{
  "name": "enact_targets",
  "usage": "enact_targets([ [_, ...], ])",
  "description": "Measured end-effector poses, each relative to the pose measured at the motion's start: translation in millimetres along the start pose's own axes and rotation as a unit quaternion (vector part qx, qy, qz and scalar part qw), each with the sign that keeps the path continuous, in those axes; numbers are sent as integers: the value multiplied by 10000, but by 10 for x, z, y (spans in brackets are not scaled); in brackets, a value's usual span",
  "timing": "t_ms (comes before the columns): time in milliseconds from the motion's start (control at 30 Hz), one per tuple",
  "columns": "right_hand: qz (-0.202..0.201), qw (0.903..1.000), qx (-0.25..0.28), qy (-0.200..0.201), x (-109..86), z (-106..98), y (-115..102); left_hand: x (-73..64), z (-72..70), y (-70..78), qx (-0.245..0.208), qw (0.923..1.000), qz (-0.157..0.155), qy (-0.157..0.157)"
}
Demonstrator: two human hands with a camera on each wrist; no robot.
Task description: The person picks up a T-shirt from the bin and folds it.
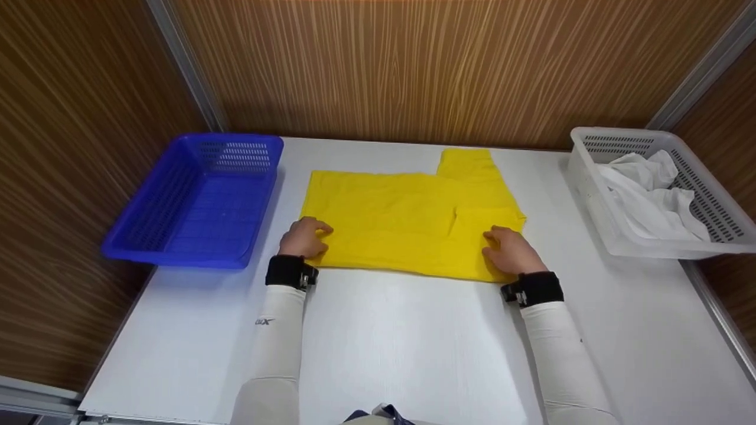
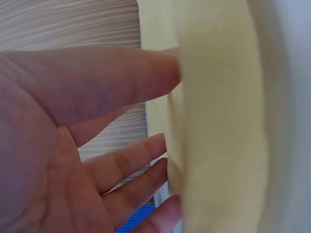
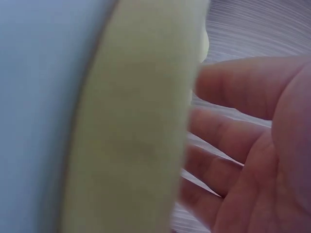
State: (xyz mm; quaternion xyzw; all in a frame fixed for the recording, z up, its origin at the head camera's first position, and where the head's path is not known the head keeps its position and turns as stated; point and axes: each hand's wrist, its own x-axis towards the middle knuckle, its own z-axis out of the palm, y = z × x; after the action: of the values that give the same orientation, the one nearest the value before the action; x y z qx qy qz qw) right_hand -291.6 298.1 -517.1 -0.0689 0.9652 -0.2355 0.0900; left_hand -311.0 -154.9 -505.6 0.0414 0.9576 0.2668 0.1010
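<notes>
A yellow garment (image 1: 378, 206), which looks like a folded shirt, lies flat on the white table, with a sleeve-like part (image 1: 469, 168) reaching toward the back wall. At its left end my left hand (image 1: 304, 237) touches the cloth near the front corner, thumb and fingers extended and apart. My right hand (image 1: 511, 251) rests on the front right part of the cloth in the same way. Both wrist views show the thumb (image 2: 112, 77) and the fingers (image 3: 218, 131) fairly straight, their tips meeting the cloth. A short crease stands up near the right hand.
A blue plastic basket (image 1: 260, 144) stands on the left of the table (image 1: 407, 330). On the right, a white basket (image 1: 602, 200) holds white cloth (image 1: 649, 189). Wood-patterned walls (image 1: 378, 71) close off the back and both sides.
</notes>
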Motion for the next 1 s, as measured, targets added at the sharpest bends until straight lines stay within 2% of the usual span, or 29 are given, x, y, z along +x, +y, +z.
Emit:
enact_targets([
  [100,-162,9995,-280,6,-65,-10,17,-29,23,14,274,9996,94,28],
  [267,-352,9976,-596,24,-245,4,16,-196,28,19,626,9980,74,-43],
  [467,-490,9961,-725,108,-482,-25,29,-370,17,119,925,9954,81,-244],
  [600,-492,9967,-635,-147,-486,-107,16,-376,-50,183,1081,9933,14,-420],
  [667,-331,9979,-471,-306,-418,-201,4,-313,-108,225,1046,9932,-45,-504],
  [733,-148,9992,-181,-314,-285,-329,-2,-187,-176,258,852,9953,-126,-450],
  [833,166,9983,559,85,9,-516,26,85,-263,281,316,9985,-431,-128],
  [900,422,9917,1140,411,235,-607,60,284,-294,265,-130,9969,-739,242],
  [1000,1022,9761,1790,689,542,-672,135,556,-288,216,-632,9886,-1201,658],
])
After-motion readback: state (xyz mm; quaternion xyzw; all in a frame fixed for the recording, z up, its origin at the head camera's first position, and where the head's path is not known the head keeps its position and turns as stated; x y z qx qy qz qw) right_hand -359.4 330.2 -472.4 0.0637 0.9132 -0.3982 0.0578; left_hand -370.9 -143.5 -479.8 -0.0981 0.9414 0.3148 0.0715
